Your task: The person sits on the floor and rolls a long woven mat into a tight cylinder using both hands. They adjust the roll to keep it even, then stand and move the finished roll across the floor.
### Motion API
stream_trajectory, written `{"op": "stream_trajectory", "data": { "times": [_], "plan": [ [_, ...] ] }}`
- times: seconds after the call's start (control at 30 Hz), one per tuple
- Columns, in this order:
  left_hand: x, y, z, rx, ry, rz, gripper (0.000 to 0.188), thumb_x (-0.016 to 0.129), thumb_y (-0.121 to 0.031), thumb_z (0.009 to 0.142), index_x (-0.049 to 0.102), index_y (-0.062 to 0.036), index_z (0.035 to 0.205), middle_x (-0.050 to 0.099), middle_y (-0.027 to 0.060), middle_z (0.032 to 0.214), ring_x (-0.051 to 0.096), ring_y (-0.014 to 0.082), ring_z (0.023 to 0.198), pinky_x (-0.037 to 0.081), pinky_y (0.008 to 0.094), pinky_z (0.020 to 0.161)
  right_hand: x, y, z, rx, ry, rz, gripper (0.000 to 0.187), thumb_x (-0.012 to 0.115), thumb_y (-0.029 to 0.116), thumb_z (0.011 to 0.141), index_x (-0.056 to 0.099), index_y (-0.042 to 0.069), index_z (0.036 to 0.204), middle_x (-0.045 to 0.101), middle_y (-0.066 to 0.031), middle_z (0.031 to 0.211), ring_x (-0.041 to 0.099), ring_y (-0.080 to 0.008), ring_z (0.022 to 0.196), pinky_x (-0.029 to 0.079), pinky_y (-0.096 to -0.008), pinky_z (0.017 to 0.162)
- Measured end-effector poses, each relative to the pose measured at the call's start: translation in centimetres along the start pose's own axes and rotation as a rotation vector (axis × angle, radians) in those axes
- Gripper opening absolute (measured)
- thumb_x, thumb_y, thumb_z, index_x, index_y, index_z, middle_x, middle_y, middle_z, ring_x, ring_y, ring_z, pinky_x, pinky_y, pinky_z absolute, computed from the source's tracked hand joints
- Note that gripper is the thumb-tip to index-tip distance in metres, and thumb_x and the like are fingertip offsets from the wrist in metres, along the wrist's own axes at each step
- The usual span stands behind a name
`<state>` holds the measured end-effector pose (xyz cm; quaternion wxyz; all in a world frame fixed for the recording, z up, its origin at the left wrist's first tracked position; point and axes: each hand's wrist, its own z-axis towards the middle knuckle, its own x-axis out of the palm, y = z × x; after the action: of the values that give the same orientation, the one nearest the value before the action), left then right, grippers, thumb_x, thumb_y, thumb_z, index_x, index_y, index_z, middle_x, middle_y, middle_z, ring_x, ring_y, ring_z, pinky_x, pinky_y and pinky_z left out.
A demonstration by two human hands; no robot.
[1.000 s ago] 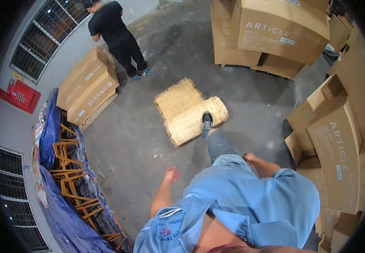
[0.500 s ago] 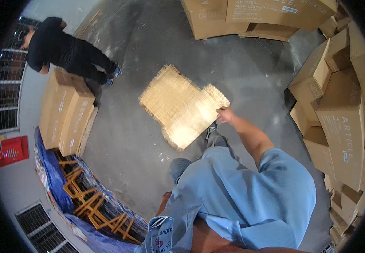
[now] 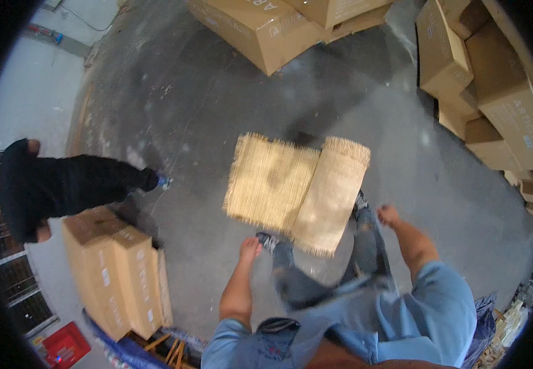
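On the floor before my feet lies a woven straw-coloured mat with frayed edges. Its flat part [image 3: 272,181] stretches to the left, and its right part is a thick roll [image 3: 333,194] standing between the flat part and my right shoe. My left hand [image 3: 252,246] hangs beside my left shoe, below the mat's near edge, its fingers curled with nothing seen in them. To the right of the roll, my right hand [image 3: 388,215] is apart from it, fingers also curled and apparently holding nothing.
A person in black [image 3: 63,184] stands at the left, by stacked cartons [image 3: 112,277]. More large cartons stand at the far side [image 3: 266,37] and at the right [image 3: 488,104]. A red wall box [image 3: 64,347] and wooden frames [image 3: 171,350] are at the lower left.
My right hand has let go of the rolled edge and moved right. My left hand has come into view. The view has turned, and the roll now lies upright in the picture.
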<state>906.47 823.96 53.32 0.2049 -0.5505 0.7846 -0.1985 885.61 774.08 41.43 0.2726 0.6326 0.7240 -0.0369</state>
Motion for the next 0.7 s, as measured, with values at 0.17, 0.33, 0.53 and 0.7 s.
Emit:
{"op": "stream_trajectory", "data": {
  "times": [0.17, 0.33, 0.53, 0.7],
  "plan": [
    [-8.1, 5.4, 19.1, 0.113, -0.219, 0.849, 0.044, 0.060, -0.043, 0.098, 0.072, -0.0045, 0.116, 0.069, 0.0156, 0.127, 0.061, 0.0345, 0.122, 0.046, 0.0438, 0.108, 9.6, -6.0, 1.9, 0.269, 0.131, 0.000, 0.036, 0.063, 0.035, 0.099, 0.065, 0.001, 0.110, 0.070, -0.0153, 0.088, 0.070, -0.0277, 0.076, 0.060, -0.0433, 0.062],
    [-18.7, 15.5, 35.7, 0.149, -0.608, 0.858, 0.053, 0.066, -0.037, 0.093, 0.061, 0.0005, 0.130, 0.069, 0.0251, 0.116, 0.066, 0.0438, 0.108, 0.053, 0.0497, 0.091, 19.2, -5.9, 20.9, 0.265, -0.035, 0.432, 0.044, 0.054, 0.047, 0.103, 0.060, 0.004, 0.100, 0.067, -0.0151, 0.088, 0.068, -0.0304, 0.079, 0.059, -0.0455, 0.069],
    [-9.5, 22.5, 55.1, 0.269, -0.521, 0.883, 0.066, 0.068, -0.039, 0.094, 0.049, -0.0034, 0.146, 0.057, 0.0276, 0.135, 0.052, 0.0436, 0.130, 0.042, 0.0488, 0.110, 19.3, -13.6, 31.2, 0.194, -0.364, 0.929, 0.070, 0.050, 0.060, 0.100, 0.056, 0.001, 0.138, 0.068, -0.0147, 0.125, 0.067, -0.0323, 0.111, 0.053, -0.0490, 0.100],
    [-12.5, 21.5, 55.9, 0.301, -0.777, 0.983, 0.073, 0.064, -0.050, 0.094, 0.042, -0.0101, 0.151, 0.050, 0.0242, 0.145, 0.037, 0.0440, 0.141, 0.037, 0.0537, 0.114, 22.0, -13.8, 33.4, 0.270, -0.098, 1.138, 0.067, 0.041, 0.055, 0.102, 0.048, 0.005, 0.147, 0.062, -0.0157, 0.137, 0.062, -0.0348, 0.121, 0.051, -0.0485, 0.107]
  ]
}}
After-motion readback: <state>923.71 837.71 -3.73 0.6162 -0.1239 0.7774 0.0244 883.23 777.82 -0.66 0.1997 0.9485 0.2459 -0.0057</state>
